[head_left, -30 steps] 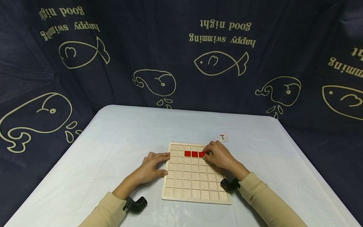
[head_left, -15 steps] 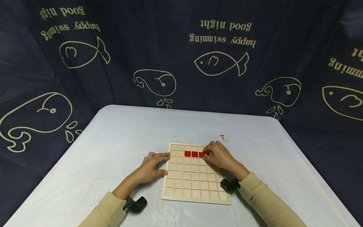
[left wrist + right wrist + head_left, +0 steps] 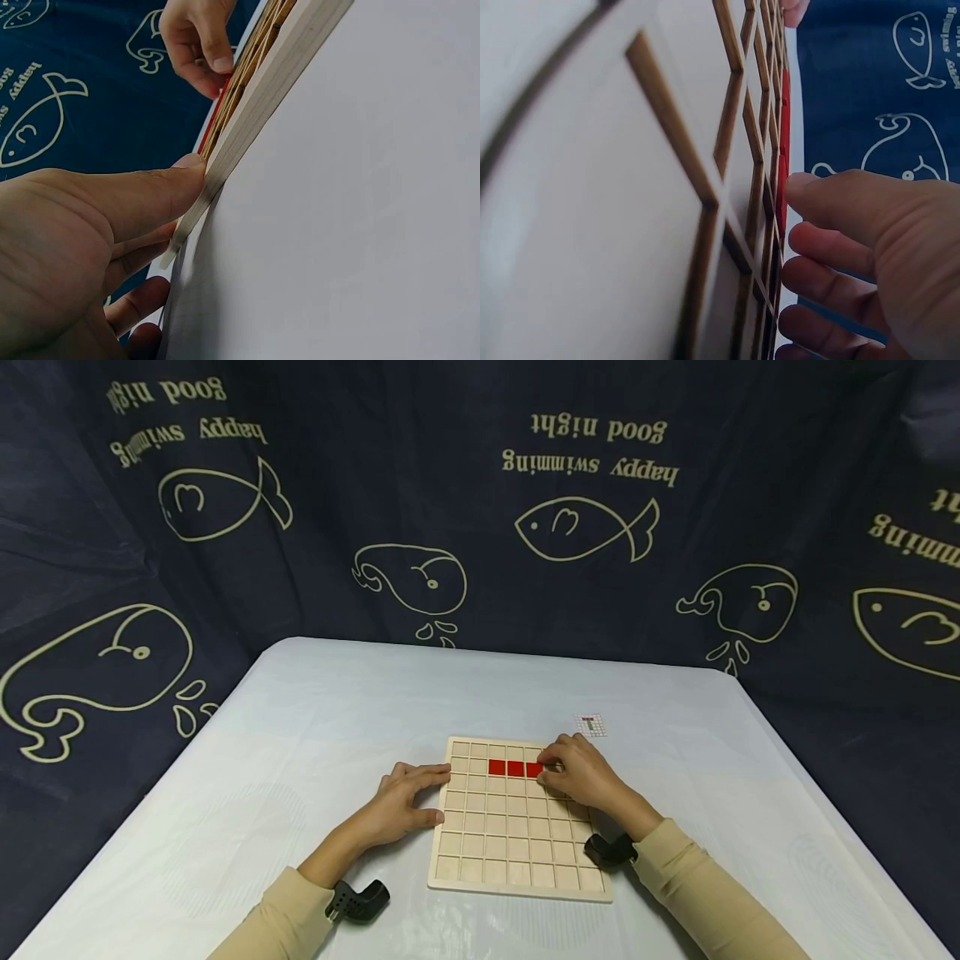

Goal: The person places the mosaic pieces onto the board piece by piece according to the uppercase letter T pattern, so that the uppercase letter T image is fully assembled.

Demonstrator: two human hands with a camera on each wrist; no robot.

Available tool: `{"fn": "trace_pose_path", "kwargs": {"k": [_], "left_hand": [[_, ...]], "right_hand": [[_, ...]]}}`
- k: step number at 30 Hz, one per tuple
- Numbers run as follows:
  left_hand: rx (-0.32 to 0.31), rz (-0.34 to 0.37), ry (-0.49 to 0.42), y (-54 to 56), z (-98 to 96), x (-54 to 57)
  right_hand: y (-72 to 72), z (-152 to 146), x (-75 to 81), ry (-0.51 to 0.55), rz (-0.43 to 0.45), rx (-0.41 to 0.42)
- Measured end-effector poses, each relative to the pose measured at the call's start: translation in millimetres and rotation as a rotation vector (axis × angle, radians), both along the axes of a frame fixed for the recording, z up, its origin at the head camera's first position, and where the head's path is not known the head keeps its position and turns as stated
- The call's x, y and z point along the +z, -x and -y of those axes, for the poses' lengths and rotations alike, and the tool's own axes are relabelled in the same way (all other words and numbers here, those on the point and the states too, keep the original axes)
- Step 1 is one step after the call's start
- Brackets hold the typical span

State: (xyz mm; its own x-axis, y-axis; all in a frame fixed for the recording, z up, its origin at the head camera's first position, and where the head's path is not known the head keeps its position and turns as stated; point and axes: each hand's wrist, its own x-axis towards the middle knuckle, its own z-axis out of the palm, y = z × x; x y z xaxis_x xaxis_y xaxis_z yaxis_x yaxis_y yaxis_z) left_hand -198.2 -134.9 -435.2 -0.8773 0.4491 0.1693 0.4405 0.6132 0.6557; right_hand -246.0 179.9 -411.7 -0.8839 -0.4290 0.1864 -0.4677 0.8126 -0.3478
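Here, wooden board (image 3: 517, 826): a pale grid of seven rows and seven columns, laid flat on the white surface (image 3: 360, 710), with a dark printed cloth (image 3: 480, 410) hung beyond its far edge.
Red tiles: three are seen side by side in the board's second row from the far edge. The left tile (image 3: 497, 767) and middle tile (image 3: 515, 768) are set in the third and fourth columns; the end tile (image 3: 533, 770), partly covered by fingers, lies at the fifth.
Right grip (image 3: 585, 774): a bare hand, reached over the board's right side, its thumb and fingers curved at the end tile. Whether the tile is pinched or only pressed cannot be told.
Left grip (image 3: 401, 802): thumb and fingers spread apart and rested against the board's left edge, by which it is apparently steadied.
Pattern card (image 3: 590, 725): placed just beyond the board's far right corner, printed with a red bar above a green stem.
Step in hand: the end tile is apparently being seated, by which the card's red bar would be matched.
Next move: a clean release seems called for, the tile left flat and its neighbours undisturbed.
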Motion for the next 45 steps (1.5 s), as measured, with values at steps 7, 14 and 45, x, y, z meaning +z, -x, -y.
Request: {"fn": "trace_pose_path", "kwargs": {"k": [7, 14, 45], "left_hand": [[-0.009, 0.008, 0.005, 0.7, -0.4, 0.7], [-0.003, 0.012, 0.010, 1.1, 0.6, 0.6], [-0.004, 0.012, 0.024, 1.3, 0.4, 1.0]], "right_hand": [[-3.1, -3.8, 3.9, 0.027, -0.007, -0.019], [-7.3, -10.2, 6.9, 0.045, -0.011, -0.036], [-41.9, -54.3, 15.5, 0.061, -0.042, -0.141]]}}
